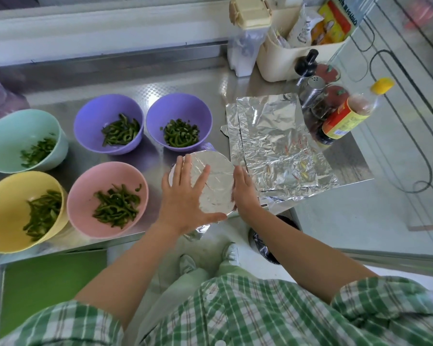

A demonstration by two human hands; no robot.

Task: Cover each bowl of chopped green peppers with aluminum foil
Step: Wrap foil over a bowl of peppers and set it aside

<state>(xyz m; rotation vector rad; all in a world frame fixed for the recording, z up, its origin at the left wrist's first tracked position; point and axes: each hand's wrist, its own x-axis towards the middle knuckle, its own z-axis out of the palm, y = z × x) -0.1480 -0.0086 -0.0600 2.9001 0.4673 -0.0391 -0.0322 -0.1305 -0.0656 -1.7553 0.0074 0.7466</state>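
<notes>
The fingers of the left hand lie spread and flat on top of the foil-covered bowl. They grip nothing and only press the sheet down. The right hand stands against the bowl's right side, its fingers straight and pushing the foil onto the wall, not curled round anything. This bowl sits at the near edge of the tabletop, straight in front of the person.

The step in hand looks like crimping the foil round the rim. To do it well, the left palm should hold the bowl steady so it cannot slide off the near edge. The right hand can then work round the rim bit by bit and tuck under the loose flap that hangs at the near side. Gentle pressure should keep the thin foil from tearing.

What the covered bowl holds is hidden. Just left of it a pink bowl holds a heap of green pepper strips, and further left a yellow bowl holds more. Behind it stand two purple bowls, each with a small pile, and far to its left a mint bowl with a few pieces. All five are still open. Just right of it lies a stack of foil sheets, with a sauce bottle beyond.
</notes>
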